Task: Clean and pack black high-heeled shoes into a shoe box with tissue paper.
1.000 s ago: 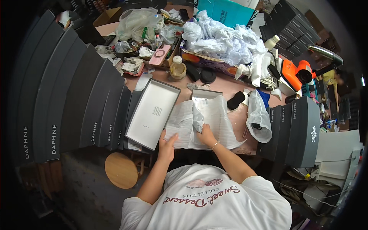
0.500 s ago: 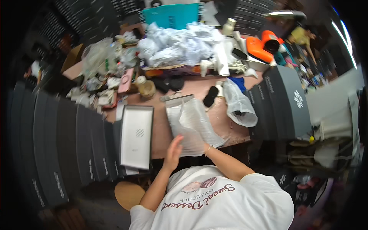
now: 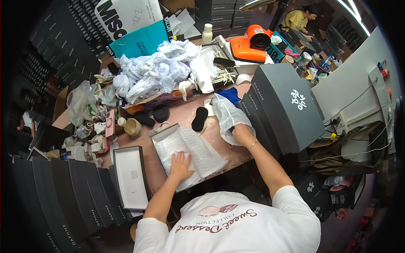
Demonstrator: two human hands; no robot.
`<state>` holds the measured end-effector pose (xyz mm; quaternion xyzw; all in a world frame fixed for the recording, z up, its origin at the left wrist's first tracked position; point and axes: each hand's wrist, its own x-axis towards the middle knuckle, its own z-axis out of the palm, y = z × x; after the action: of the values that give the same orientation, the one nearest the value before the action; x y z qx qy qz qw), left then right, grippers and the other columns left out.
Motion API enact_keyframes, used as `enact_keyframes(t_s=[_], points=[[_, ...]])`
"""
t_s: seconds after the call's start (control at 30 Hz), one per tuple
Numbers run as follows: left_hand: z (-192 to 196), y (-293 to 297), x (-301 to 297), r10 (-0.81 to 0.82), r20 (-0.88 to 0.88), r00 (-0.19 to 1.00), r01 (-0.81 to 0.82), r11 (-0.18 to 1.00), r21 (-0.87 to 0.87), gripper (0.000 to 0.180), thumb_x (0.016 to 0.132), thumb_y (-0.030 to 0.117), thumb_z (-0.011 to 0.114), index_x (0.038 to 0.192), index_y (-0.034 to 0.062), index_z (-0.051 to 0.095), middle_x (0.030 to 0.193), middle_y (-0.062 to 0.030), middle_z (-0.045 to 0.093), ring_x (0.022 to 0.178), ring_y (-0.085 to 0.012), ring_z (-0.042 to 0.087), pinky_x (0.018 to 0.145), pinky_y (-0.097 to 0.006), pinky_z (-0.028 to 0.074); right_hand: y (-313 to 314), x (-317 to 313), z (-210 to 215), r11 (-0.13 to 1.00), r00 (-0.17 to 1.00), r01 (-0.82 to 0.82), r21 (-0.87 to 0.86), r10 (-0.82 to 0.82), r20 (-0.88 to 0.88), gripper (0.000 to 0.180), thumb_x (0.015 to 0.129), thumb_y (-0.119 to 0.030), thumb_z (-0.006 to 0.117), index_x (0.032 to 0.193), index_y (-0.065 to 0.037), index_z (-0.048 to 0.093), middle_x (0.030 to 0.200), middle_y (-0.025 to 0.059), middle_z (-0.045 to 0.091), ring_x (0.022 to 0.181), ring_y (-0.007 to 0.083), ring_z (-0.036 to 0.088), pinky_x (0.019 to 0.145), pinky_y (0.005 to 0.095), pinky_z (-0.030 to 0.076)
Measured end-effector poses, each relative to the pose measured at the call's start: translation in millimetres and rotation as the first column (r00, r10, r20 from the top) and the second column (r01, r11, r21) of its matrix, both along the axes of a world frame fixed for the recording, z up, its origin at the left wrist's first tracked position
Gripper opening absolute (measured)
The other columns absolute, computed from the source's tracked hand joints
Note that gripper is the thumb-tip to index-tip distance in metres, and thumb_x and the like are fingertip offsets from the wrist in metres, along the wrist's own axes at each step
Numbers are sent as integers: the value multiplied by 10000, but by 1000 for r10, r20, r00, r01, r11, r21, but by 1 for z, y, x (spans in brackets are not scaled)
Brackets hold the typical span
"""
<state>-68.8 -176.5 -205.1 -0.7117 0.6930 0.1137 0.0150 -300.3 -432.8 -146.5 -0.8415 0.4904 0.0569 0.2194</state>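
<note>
My left hand [image 3: 180, 167] lies flat, fingers spread, on thin white wrapping sheet [image 3: 203, 152]. The sheet lines an open shoe box [image 3: 157, 138] and spills over its right side. To the right, my right hand [image 3: 244, 135] reaches into the mouth of a white translucent bag [image 3: 225, 110]. Its fingers are curled and partly hidden at a dark thing there, whose kind I cannot make out. A black sole-shaped item [image 3: 200, 119] rests between box and bag. Left of the box leans a shallow lid [image 3: 131, 179] with a white inside.
Dark shoe boxes [image 3: 280, 109] are stacked at the right, and more boxes [image 3: 63, 198] stand at the left. Behind are a heap of crumpled white paper [image 3: 154, 71], an orange device [image 3: 249, 47], a jar [image 3: 133, 127] and a pink phone [image 3: 110, 123]. Another person [image 3: 297, 21] works far right.
My right hand has moved from under the wrapping sheet to the white bag's mouth. My left hand has come down onto the sheet, now spread lower in the box. The view has turned.
</note>
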Motion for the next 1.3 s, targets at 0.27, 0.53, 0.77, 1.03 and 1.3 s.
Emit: enact_keyframes(t_s=[0.27, 0.53, 0.77, 1.03, 1.3], points=[[43, -1, -5, 131, -637, 760, -352, 907, -233, 455, 781, 207, 712, 1167, 9, 576, 1253, -200, 514, 1166, -340, 497, 998, -414, 406, -32, 22, -76, 993, 995, 91, -73, -93, -25, 503, 920, -392, 449, 1251, -24, 541, 1271, 209, 540, 1156, 357, 529, 994, 406, 409], [111, -16, -49, 68, -906, -418, -698, 615, 368, 588, 915, 282, 598, 1380, 12, 362, 1323, -120, 497, 1233, -240, 466, 1056, -394, 355, 82, -2, 87, 851, 887, -409, -329, 456, 77, 542, 894, -314, 494, 1357, -42, 420, 1334, 162, 461, 1231, 308, 442, 1087, 394, 311], [134, 41, -14, -154, -405, -901, -324, 861, 393, 598, 954, 373, 502, 1427, 69, 299, 1403, -82, 416, 1291, -248, 404, 1063, -436, 335, 160, 21, 90, 887, 696, -460, 43, 330, 638, 526, 876, -285, 479, 1350, -60, 441, 1378, 124, 437, 1272, 292, 395, 1059, 405, 311], [95, 82, 8, -391, -601, -697, -717, 398, 573, 447, 964, 302, 505, 1308, 23, 446, 1303, -118, 521, 1207, -274, 488, 1027, -445, 382, 181, 43, 76, 715, 705, -603, 353, 271, 655, 363, 872, -248, 547, 1167, -42, 587, 1082, 45, 581, 946, 135, 519, 775, 278, 432], [177, 114, 114, 10, -967, 256, -956, 148, -251, 324, 904, 324, 590, 1047, 33, 580, 928, -78, 577, 897, -197, 587, 840, -380, 486, 137, 81, 112, 36, 627, -730, 682, 431, 649, 521, 793, -200, 601, 1287, -52, 521, 887, 46, 610, 645, 109, 525, 496, 243, 449]])
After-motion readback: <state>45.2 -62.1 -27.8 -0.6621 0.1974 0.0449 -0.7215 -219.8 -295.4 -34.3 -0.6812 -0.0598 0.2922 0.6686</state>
